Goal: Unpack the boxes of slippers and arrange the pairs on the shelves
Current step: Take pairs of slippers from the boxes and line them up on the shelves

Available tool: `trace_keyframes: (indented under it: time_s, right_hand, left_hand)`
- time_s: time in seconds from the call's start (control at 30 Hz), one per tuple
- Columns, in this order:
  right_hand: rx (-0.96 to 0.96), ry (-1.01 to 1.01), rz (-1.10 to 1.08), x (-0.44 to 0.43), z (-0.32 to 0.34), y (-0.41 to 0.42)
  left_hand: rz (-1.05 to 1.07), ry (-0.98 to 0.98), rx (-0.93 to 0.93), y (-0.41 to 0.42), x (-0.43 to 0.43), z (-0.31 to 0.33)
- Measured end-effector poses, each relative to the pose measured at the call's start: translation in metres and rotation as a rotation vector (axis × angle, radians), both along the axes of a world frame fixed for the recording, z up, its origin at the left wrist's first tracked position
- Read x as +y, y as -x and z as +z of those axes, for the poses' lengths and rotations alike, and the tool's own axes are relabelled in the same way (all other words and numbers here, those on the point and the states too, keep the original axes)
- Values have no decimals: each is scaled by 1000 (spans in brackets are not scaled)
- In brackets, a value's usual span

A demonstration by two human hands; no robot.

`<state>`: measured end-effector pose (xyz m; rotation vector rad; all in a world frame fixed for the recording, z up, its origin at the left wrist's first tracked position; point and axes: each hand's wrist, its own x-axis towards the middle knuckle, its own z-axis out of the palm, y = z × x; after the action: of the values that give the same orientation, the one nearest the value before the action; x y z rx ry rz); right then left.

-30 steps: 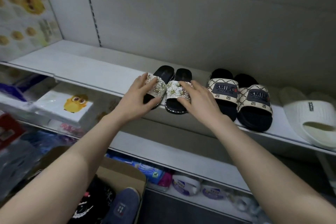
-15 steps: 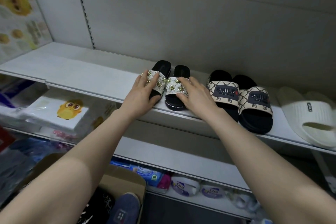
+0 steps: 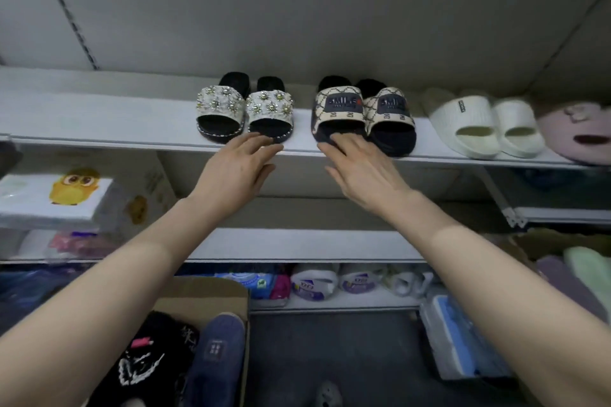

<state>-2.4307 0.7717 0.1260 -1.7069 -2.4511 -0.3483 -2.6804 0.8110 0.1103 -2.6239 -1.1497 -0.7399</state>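
A cardboard box [image 3: 205,296] at the lower left is seen to hold a blue slipper [image 3: 216,350] and a black item [image 3: 148,360] with white markings. On the white shelf [image 3: 99,119] three pairs are lined up side by side, toes outward: beaded slippers [image 3: 244,109] with black soles and white straps, SMILE slippers [image 3: 363,109] with a lattice-patterned band, and white slippers [image 3: 479,122]. The left hand [image 3: 234,168] is laid open, fingers straight, at the beaded pair's toe; the right hand [image 3: 360,168], likewise flat and grasping nothing, is rested on the SMILE pair's toe.

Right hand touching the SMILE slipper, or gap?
Touching. Head view: the right hand lays fingertips on the dark toe of the SMILE slipper nearest the beaded pair; no gap shows.
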Motion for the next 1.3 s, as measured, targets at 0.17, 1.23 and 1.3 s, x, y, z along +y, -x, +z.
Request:
trace_keyframes:
  time_s: [0.17, 1.23, 1.3]
  right_hand:
    - [-12, -36, -100, -95, -36, -59]
    - [123, -81, -1070, -626, -132, -581]
    - [128, -103, -1103, -631, -137, -618]
  left_hand:
    - [-134, 22, 23, -60, -64, -18]
    - [-917, 412, 113, -735, -425, -116]
    - [-948, 410, 100, -780, -422, -115]
